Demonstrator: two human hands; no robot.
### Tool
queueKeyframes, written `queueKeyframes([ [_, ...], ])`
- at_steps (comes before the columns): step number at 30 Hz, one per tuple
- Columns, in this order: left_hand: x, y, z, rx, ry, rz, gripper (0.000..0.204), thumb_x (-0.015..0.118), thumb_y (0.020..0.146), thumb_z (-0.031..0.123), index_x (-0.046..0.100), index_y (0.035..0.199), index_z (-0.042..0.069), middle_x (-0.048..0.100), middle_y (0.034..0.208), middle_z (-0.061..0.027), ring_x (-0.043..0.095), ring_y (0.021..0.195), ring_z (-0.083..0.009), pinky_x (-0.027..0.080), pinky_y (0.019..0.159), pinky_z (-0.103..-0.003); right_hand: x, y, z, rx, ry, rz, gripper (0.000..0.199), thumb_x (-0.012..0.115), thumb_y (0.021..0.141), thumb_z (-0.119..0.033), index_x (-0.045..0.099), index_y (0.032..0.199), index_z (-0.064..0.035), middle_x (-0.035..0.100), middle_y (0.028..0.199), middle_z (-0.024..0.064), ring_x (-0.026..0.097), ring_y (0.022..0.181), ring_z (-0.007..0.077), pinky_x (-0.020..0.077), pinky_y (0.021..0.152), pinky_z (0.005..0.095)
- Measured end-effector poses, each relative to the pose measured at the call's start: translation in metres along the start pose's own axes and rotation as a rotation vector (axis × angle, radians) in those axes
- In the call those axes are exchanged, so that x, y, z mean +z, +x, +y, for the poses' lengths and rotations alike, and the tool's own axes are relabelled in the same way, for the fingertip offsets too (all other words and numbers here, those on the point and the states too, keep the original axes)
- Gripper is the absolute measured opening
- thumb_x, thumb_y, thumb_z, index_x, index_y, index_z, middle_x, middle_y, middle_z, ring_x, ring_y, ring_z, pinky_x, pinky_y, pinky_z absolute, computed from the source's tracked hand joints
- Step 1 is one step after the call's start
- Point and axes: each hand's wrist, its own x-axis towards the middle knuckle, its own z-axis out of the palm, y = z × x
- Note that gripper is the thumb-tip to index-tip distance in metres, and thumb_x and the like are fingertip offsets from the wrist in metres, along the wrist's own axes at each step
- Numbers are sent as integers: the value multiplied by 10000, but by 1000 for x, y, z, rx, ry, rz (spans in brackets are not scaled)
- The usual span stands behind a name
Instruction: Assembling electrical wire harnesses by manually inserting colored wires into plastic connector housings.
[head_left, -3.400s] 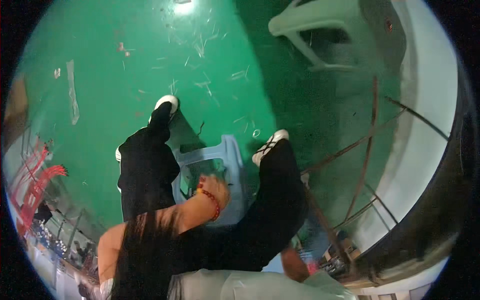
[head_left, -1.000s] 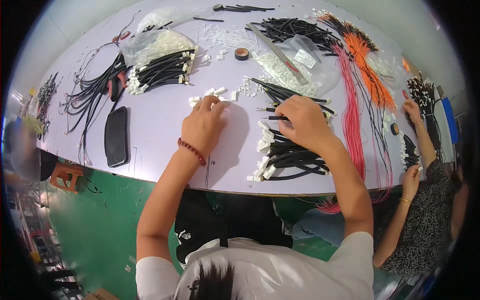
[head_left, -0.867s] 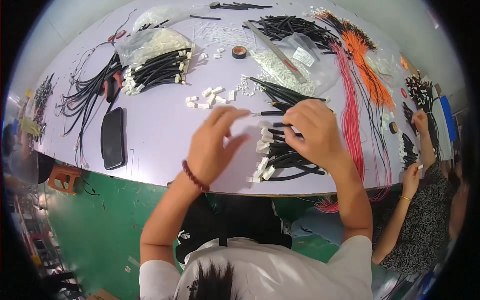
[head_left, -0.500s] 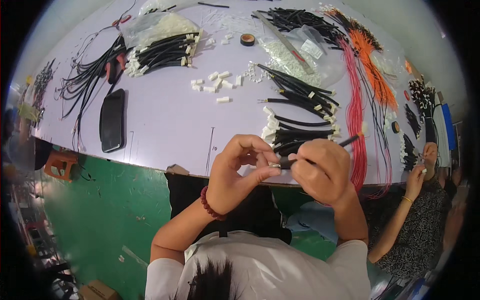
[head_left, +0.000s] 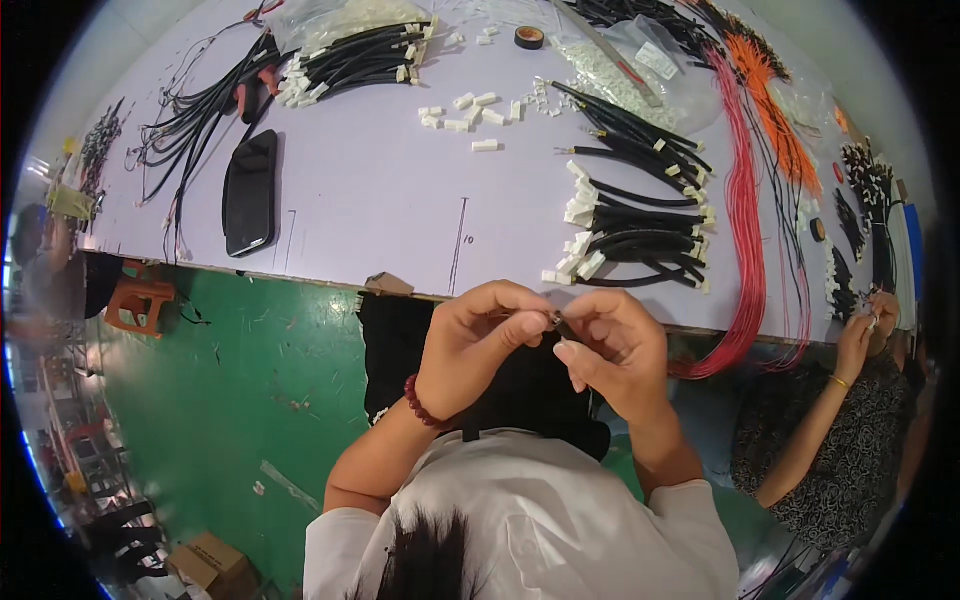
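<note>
- In the head view, I have both hands raised together at the near edge of the surface (head_left: 370,190).
- My left hand (head_left: 490,340) pinches one end of a short dark cable (head_left: 567,331) between thumb and forefinger.
- My right hand (head_left: 622,350) grips the same cable just beside it, with fingers curled; the cable is mostly hidden between them.
- Just beyond, to the right, lie black cables (head_left: 640,240) tipped with white connectors.
- Farther off, near the middle, I see a loose cluster of white connector housings (head_left: 465,112), one lying nearer than the rest.
- On the left rests a dark phone (head_left: 250,195), with red-handled pliers (head_left: 247,98) beyond it.
- Pink wires (head_left: 745,230) run down the right side, some hanging over the near edge.
- At far right, a co-worker's hand (head_left: 852,350) shows.
</note>
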Motion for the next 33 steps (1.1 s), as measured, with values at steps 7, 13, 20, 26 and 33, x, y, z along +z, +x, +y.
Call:
queueKeyframes([
  [7, -12, -10, -1, -21, 49, 56, 144, 624, 926, 118, 633, 998, -7, 645, 899, -34, 562, 793, -76, 469, 730, -215, 13, -6, 20, 13, -5, -6, 150, 607, 858, -20, 564, 997, 19, 543, 741, 15, 413, 535, 24, 319, 458, 173],
  [13, -11, -10, 1, 5, 111, 61, 143, 624, 924, 113, 640, 998, -8, 649, 905, -35, 568, 802, -76, 471, 737, -215, 14, -1, 30, -183, -205, 32, 104, 594, 864, -33, 582, 963, -2, 545, 727, 6, 404, 527, 27, 308, 456, 186],
  [20, -16, -7, 0, -78, 63, 70, 170, 608, 931, 96, 647, 1047, -22, 660, 915, -41, 576, 804, -73, 486, 739, -216, 17, 12, 32, -745, -844, 96, 65, 629, 806, -16, 619, 862, 16, 602, 746, 85, 506, 501, 145, 401, 466, 278],
  [26, -12, -11, 10, -105, 73, 114, 222, 590, 938, 95, 629, 1104, -46, 669, 957, -81, 627, 876, -132, 512, 826, -261, 17, 18, 28, -748, -960, 126, 138, 675, 711, 16, 612, 828, -22, 601, 737, 72, 571, 517, 225, 441, 462, 318],
  [33, -8, -15, 10, 0, 208, 174, 196, 640, 880, -5, 654, 1071, -41, 690, 970, -94, 649, 910, -131, 514, 857, -252, 20, 20, 27, -739, -921, 104, 104, 658, 742, 42, 627, 837, 12, 614, 750, 96, 523, 502, 145, 408, 457, 259],
])
